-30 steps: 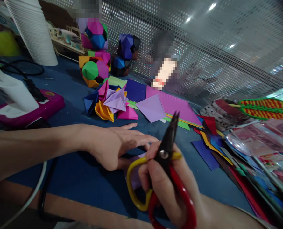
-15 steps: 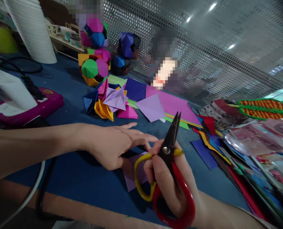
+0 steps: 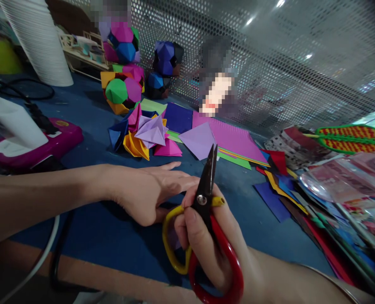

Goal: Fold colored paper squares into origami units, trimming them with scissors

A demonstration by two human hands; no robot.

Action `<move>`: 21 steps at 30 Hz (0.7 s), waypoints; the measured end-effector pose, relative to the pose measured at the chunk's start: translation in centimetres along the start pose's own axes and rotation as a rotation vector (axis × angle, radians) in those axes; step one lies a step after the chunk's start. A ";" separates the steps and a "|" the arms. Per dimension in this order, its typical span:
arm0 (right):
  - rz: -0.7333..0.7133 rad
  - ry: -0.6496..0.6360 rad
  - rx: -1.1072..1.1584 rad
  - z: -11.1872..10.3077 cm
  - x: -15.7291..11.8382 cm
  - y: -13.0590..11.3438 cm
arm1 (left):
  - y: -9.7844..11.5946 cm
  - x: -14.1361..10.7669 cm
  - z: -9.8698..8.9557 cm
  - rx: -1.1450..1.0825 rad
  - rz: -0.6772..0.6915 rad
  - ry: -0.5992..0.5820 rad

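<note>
My right hand is wrapped round scissors with black blades and red and yellow handles. The blades point up and away, their tips slightly apart. My left hand lies with spread fingers on the blue table, holding down a small purple paper that is mostly hidden behind the scissors and hands. Beyond my hands lie a lilac sheet and a cluster of folded paper pieces in purple, orange, pink and blue.
Origami balls and a stack of white cups stand at the back left. A magenta power strip is at left. Coloured papers and a clear plastic package lie at right. A perforated metal screen rises behind.
My right hand has moved left with the scissors, which now cover more of the small purple paper. My left hand stays nearly where it was.
</note>
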State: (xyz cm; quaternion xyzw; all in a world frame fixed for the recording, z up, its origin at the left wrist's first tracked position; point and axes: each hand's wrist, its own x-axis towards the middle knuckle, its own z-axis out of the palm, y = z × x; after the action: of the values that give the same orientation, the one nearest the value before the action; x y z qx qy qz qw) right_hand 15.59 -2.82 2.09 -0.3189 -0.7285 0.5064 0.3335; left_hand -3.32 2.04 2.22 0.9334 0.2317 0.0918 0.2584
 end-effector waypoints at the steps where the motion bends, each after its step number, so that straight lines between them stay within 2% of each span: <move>1: 0.013 -0.028 -0.017 -0.2 0.0 0.0 | 0.0 -0.1 0.0 -0.016 -0.009 0.002; 4: 0.030 -0.083 -0.068 -0.7 -0.1 0.1 | 0.0 -0.2 0.1 -0.029 -0.034 -0.005; 9: 0.030 -0.102 -0.090 -2.0 -0.1 0.6 | 0.2 0.0 0.0 -0.044 -0.061 -0.012; 14: 0.012 -0.047 -0.152 -3.9 -0.3 0.9 | 0.4 0.2 -0.3 -0.055 -0.062 -0.026; 21: 0.072 0.066 -0.310 -6.7 0.0 1.6 | 0.4 -0.1 -0.3 -0.051 -0.099 -0.034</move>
State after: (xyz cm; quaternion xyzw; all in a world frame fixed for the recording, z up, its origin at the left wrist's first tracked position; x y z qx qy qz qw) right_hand 21.20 1.17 2.38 -0.4091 -0.7745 0.3887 0.2857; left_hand -3.31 1.85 2.68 0.9153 0.2706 0.0691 0.2902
